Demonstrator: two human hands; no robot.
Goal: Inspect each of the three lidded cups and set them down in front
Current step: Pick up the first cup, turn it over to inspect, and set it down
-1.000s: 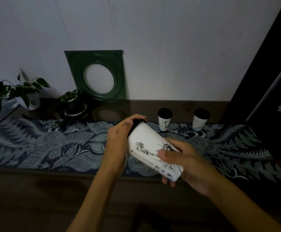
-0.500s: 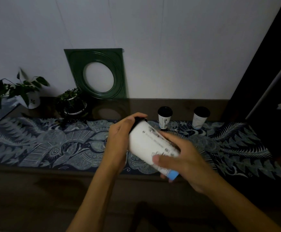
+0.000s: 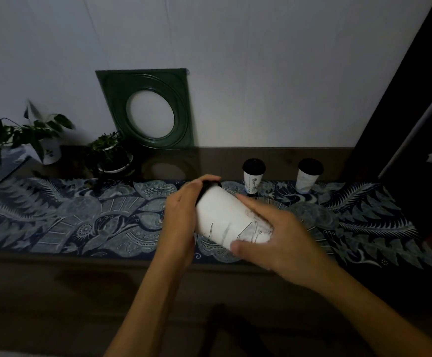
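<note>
Cup tilted, lid up-left, in hands

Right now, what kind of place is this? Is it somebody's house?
Probably a room in a home, though I can't be sure. A long sideboard stands against a plain wall, covered by a blue patterned cloth. Potted plants and a green decorative frame sit on it like ornaments.

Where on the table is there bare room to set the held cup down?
Bare runner lies in front of the two standing cups, and left of the hands. The back left is crowded with potted plants.
</note>
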